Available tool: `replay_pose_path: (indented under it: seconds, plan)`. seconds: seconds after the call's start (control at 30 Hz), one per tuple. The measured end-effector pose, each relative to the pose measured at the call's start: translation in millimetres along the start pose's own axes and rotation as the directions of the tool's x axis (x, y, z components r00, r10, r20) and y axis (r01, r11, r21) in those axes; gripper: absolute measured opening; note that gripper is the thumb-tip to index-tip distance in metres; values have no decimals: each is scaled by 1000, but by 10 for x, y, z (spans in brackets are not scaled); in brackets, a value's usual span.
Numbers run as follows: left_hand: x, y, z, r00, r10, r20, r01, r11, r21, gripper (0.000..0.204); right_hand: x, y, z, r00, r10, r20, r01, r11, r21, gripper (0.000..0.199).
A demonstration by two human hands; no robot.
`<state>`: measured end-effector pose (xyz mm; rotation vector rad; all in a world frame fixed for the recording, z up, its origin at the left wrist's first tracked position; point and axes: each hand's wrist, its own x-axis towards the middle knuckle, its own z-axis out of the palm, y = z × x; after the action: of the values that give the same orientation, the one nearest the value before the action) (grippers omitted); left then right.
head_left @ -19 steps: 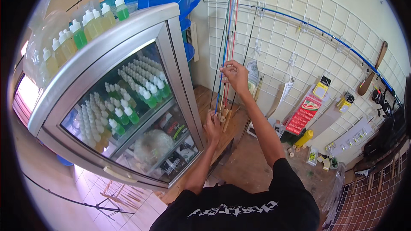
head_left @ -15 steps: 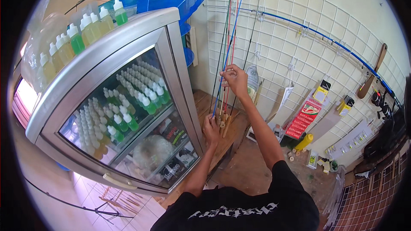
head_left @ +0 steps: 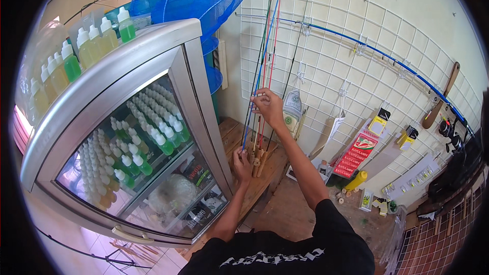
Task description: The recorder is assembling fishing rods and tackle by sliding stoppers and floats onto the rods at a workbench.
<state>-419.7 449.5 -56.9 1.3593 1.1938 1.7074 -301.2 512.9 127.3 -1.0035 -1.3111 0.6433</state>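
Several thin fishing rods (head_left: 265, 46), red, blue, green and dark, stand upright against a white wire grid (head_left: 356, 71) on the wall. My right hand (head_left: 268, 107) is raised and closed around the rods at mid height. My left hand (head_left: 242, 164) is lower, gripping near the cork handles (head_left: 259, 159) at the rods' bases, which rest on a low wooden bench (head_left: 265, 181).
A glass-door fridge (head_left: 137, 147) full of small bottles stands close on the left, more bottles on top. Blue net traps (head_left: 188, 0) hang above it. A long blue rod (head_left: 382, 56), packets and tackle hang on the grid to the right. Brown floor lies below.
My right hand has stayed on the rods, shifting slightly; my left hand stays at the handles. The view has tilted a little.
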Motion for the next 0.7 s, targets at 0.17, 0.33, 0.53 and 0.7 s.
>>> replay_pose_path:
  seconds: [0.17, 0.33, 0.53, 0.7]
  plan:
    - [17, 58, 11, 999, -32, 15, 34, 995, -93, 22, -17, 51, 2, 999, 18, 34, -18, 1000, 16, 22]
    - [11, 58, 1, 998, -59, -11, 56, 988, -145, 25, -60, 82, -13, 998, 18, 58, -18, 1000, -1, 24]
    - [75, -109, 16, 1000, -13, -5, 13, 998, -66, 25, -137, 81, -7, 1000, -6, 27, 5, 1000, 19, 25]
    - [88, -101, 31, 1000, -3, 27, 4, 1000, -14, 27, -255, 73, -49, 1000, 25, 1, -25, 998, 51, 24]
